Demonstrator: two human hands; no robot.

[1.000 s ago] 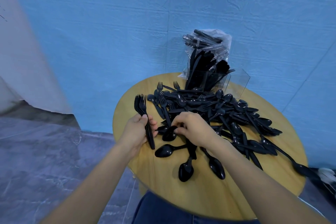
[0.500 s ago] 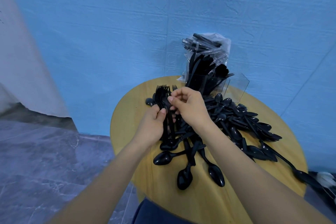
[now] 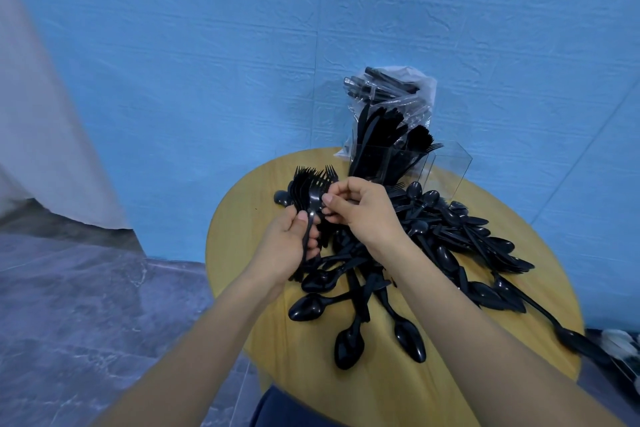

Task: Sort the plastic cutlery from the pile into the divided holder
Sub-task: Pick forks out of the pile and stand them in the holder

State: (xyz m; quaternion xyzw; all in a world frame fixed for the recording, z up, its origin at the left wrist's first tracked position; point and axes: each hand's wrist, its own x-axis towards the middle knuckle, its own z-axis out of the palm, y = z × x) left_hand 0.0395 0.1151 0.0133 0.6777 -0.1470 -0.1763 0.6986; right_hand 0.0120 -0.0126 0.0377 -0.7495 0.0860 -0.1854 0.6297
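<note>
A pile of black plastic cutlery [image 3: 446, 236], mostly spoons, covers the round wooden table [image 3: 242, 218]. My left hand [image 3: 287, 246] grips a bundle of black forks [image 3: 308, 184] by the handles, tines up, above the table's left side. My right hand [image 3: 360, 208] pinches one fork of that bundle just below its tines. The clear divided holder [image 3: 440, 163] stands at the table's far edge. Knives and forks stand upright in its left compartments; the right one looks empty.
A clear plastic bag of black cutlery [image 3: 391, 90] leans against the blue wall behind the holder. Loose spoons [image 3: 349, 343] lie near the front of the table. A grey tiled floor lies left of the table; a white object sits low at far right.
My right hand left the pile and rose to the fork bundle. My left hand lifted the bundle and moved it right, toward the middle. The bundle holds more forks than a second ago.
</note>
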